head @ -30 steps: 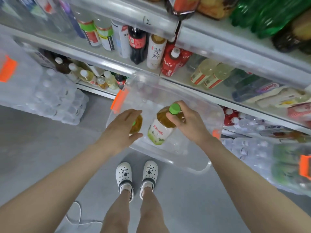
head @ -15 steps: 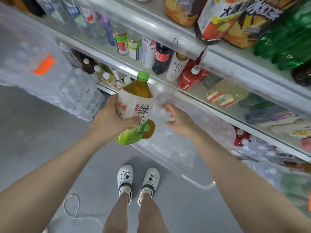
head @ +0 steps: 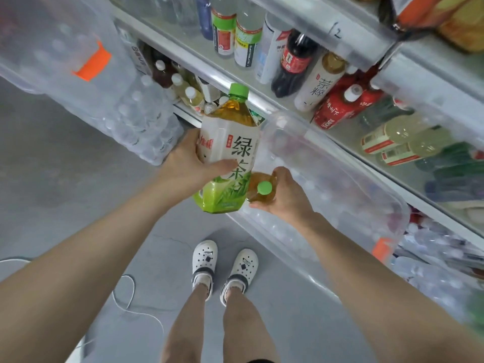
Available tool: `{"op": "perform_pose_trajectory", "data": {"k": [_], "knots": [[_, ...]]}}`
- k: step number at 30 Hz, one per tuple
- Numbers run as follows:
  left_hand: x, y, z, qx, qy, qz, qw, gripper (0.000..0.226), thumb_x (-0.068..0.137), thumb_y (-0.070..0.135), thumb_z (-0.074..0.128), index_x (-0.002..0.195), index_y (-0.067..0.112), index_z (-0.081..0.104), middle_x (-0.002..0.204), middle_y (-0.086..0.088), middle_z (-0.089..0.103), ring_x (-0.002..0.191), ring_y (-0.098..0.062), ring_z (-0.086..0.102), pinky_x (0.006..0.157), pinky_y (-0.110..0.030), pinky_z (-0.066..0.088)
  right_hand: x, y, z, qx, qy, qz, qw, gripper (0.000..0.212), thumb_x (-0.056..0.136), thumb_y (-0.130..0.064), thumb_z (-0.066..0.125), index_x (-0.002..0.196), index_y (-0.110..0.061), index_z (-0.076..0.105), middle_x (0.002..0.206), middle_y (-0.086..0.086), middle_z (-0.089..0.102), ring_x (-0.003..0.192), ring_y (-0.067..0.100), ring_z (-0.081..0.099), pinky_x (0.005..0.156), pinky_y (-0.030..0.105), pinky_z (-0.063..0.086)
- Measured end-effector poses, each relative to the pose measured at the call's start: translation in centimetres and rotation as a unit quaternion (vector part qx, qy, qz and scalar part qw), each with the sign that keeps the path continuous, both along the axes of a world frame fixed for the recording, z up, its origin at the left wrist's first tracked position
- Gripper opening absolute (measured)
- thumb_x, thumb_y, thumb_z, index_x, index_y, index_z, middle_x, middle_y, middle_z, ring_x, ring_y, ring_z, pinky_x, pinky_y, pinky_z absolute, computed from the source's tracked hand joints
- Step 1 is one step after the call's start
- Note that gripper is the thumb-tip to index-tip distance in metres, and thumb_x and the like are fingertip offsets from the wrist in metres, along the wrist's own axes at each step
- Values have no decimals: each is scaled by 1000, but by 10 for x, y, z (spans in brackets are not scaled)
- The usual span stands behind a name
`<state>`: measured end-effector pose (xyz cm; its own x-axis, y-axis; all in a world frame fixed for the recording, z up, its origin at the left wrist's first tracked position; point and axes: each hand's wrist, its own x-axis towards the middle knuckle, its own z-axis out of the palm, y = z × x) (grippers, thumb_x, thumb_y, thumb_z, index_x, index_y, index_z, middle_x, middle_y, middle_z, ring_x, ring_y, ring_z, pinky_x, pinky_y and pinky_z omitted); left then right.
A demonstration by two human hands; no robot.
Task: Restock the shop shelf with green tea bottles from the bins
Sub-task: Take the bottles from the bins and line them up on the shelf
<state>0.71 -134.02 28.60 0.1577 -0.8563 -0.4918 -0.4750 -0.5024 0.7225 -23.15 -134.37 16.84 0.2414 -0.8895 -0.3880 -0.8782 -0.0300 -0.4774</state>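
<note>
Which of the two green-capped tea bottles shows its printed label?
The tall bottle in the left hand; the right hand holds a second bottle showing only its cap and amber shoulder.

A shop: metal shelves (head: pixel 309 15) stocked with bottled drinks (head: pixel 294 61).

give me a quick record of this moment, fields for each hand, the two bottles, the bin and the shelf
left hand: grips the large green tea bottle round its label
right hand: grips the second green tea bottle near its green cap
large bottle pose: cap end toward the shelf
clear bin: in front of the shelf, orange latch, below the right hand
shelf contents: mixed drink bottles; neither tea bottle placed yet
feet: white clogs on grey floor
</note>
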Motion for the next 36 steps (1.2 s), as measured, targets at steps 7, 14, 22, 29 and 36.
{"op": "perform_pose_trajectory", "data": {"k": [7, 14, 22, 29, 36], "knots": [[-8, -7, -7, 2, 26, -3, 1000, 65, 62, 54, 82, 115, 39, 46, 109, 16, 65, 95, -7, 66, 78, -31, 57, 6, -5, -19, 23, -106, -8, 994, 90, 61, -20, 92, 136, -16, 42, 134, 5, 49, 117, 27, 57, 97, 37, 47], [-9, -6, 3, 10, 37, -32, 999, 69, 59, 56, 82, 117, 38, 48, 109, 16, 66, 95, -6, 66, 81, -36, 57, -26, 4, 10, 97, -236, -352, 900, 75, 53, -29, 92, 119, -29, 55, 113, -2, 66, 102, 14, 65, 84, 27, 53], [-44, 7, 82, -13, 60, -138, 988, 70, 69, 40, 86, 125, 28, 46, 109, 13, 61, 88, 1, 59, 74, -23, 51, -95, 66, 159, 39, -301, -422, 854, 87, 50, -52, 92, 126, -31, 54, 113, -11, 71, 106, 8, 67, 101, 43, 51], [-99, 13, 179, -89, 119, -299, 942, 70, 69, 37, 86, 124, 36, 43, 109, 25, 57, 96, 9, 54, 70, -8, 43, -130, 111, 313, -88, -235, -412, 876, 70, 60, -50, 90, 118, -43, 51, 108, -15, 70, 93, 8, 68, 77, 33, 54], [-163, 0, 275, -181, 168, -370, 895, 72, 49, 58, 87, 110, 43, 53, 109, 17, 67, 96, -6, 66, 85, -35, 56, -163, 153, 443, -217, -213, -414, 858, 63, 63, -39, 91, 117, -35, 60, 107, -16, 70, 97, -3, 66, 90, 28, 56]]}}
